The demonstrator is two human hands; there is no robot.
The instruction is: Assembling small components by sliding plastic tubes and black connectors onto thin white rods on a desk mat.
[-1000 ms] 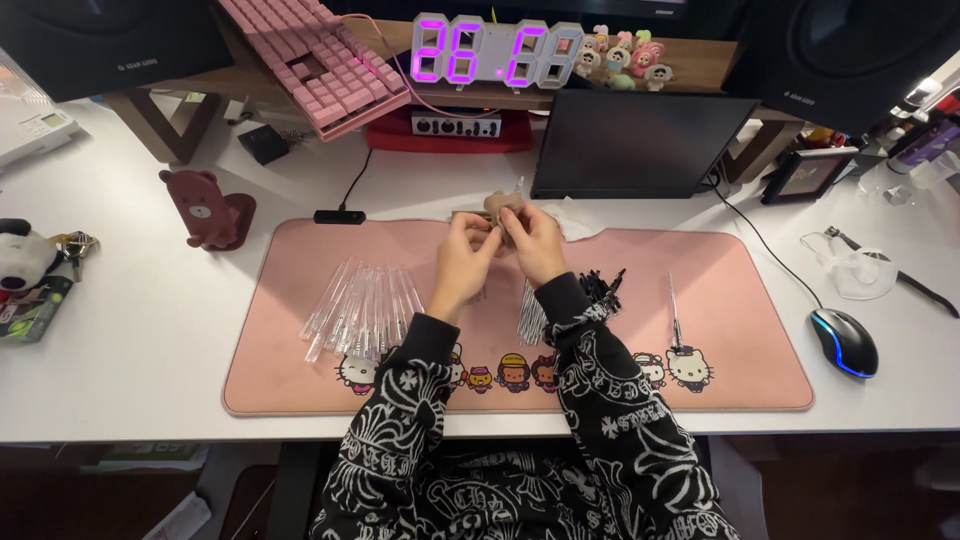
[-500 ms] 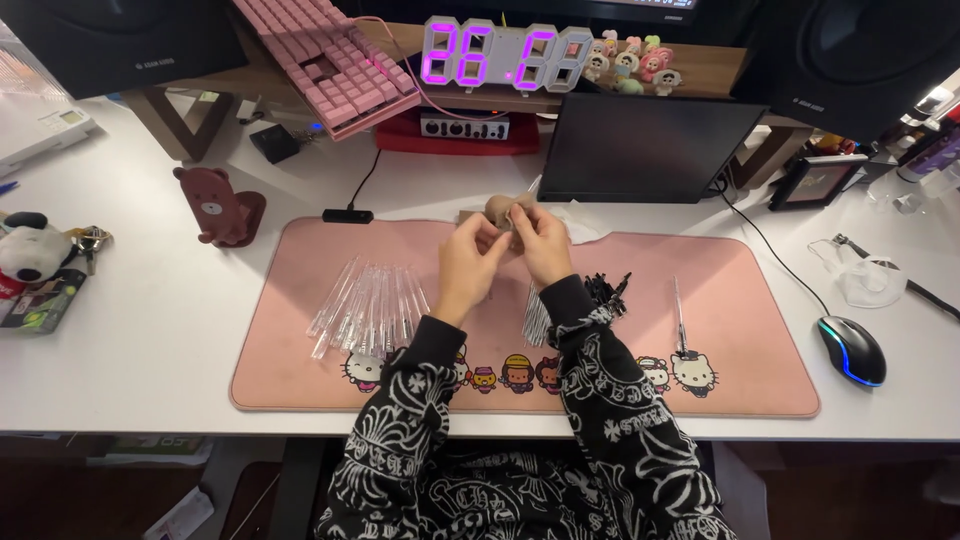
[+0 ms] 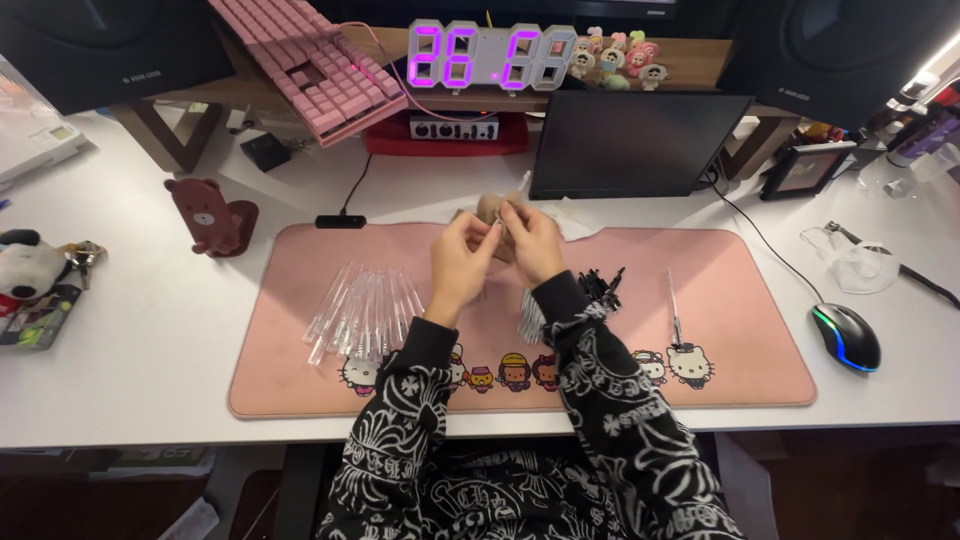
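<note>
Hands, left (image 3: 462,262) and right (image 3: 530,240), grips pinching small tan pouch (image 3: 490,208), contents hidden, above pink desk mat (image 3: 740,300)

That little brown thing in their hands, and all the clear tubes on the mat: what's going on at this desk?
A person seated at a white desk holds a small brown object up between both hands, the left hand and the right hand pinching it together above a pink desk mat. What the object is cannot be told. A pile of clear plastic tubes lies on the mat to the left, small black pieces to the right, and a computer mouse sits beyond the mat.
</note>
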